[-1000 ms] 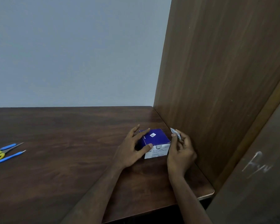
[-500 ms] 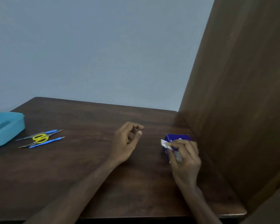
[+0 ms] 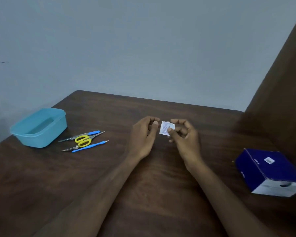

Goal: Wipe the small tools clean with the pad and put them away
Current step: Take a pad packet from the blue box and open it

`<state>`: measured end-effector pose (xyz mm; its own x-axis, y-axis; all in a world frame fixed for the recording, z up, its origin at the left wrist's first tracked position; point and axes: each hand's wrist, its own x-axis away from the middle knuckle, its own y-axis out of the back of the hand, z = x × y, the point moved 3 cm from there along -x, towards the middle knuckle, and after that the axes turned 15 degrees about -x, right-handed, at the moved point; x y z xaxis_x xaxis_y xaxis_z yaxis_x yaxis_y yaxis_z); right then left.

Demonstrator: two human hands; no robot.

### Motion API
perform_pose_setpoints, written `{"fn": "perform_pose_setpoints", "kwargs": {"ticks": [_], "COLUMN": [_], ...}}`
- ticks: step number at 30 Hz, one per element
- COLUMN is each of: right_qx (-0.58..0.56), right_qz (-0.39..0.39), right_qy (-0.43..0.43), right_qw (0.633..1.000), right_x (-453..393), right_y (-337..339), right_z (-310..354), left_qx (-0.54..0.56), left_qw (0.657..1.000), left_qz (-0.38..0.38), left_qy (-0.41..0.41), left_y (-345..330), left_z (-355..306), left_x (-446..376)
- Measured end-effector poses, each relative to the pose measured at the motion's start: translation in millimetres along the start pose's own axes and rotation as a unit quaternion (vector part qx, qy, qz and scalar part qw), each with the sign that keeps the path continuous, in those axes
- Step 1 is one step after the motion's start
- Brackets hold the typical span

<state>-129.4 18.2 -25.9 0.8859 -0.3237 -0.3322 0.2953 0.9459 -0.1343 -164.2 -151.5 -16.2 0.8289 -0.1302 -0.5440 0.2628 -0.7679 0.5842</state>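
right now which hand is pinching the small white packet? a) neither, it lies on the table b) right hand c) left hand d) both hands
b: the right hand pinches the white packet between thumb and fingers, while the left hand is curled beside it, apparently not touching.

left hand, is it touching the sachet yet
Cannot tell. In the head view the left hand has its thumb right at the sachet edge; the right hand pinches it.
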Motion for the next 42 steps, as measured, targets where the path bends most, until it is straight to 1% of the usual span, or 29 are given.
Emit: {"fn": "perform_pose_setpoints", "kwargs": {"ticks": [4,6,9,11,13,15,17,20,25,31,42], "right_qx": [0.017,0.026,0.034,0.040,0.075,0.126,0.151,0.173,0.182,0.247,0.214], "right_qz": [-0.020,-0.027,-0.017,-0.015,-0.016,-0.017,-0.019,-0.006,0.026,0.058,0.049], "right_qy": [0.010,0.011,0.029,0.056,0.093,0.148,0.199,0.240,0.237,0.229,0.222], "right_qw": [1.000,0.999,0.999,0.998,0.993,0.981,0.968,0.955,0.954,0.940,0.950], "right_x": [-6.7,-8.7,-8.0,-5.4,-1.9,3.2,6.0,4.4,2.4,-0.3,-1.4], "right_y": [6.0,8.3,7.5,6.6,8.3,11.6,14.8,15.4,11.3,13.1,19.1], "right_z": [-5.9,-6.4,-2.7,2.5,8.5,17.2,23.1,25.6,25.7,17.8,19.3], "left_qx": [-0.049,-0.041,-0.039,-0.040,-0.038,-0.034,-0.033,-0.028,-0.025,-0.031,-0.041], "left_qw": [0.998,0.998,0.998,0.999,0.999,0.999,0.999,0.999,0.999,0.998,0.997], "left_qz": [0.024,0.026,0.015,0.004,-0.003,-0.008,-0.006,0.004,0.016,0.041,0.047], "left_qy": [-0.037,-0.037,-0.040,-0.037,-0.021,-0.013,-0.016,-0.017,-0.022,-0.032,-0.055], "left_y": [-4.6,-6.8,-6.3,-4.0,-1.9,-0.6,-0.3,-1.5,-3.0,-3.1,-2.5], "left_z": [-2.0,-0.5,0.1,-0.6,-0.2,-0.9,-1.5,-0.3,3.8,2.8,0.0], "left_x": [-2.2,-4.0,-3.8,-2.1,-1.4,-0.6,-0.4,-1.9,-4.4,-4.4,-2.8]}}
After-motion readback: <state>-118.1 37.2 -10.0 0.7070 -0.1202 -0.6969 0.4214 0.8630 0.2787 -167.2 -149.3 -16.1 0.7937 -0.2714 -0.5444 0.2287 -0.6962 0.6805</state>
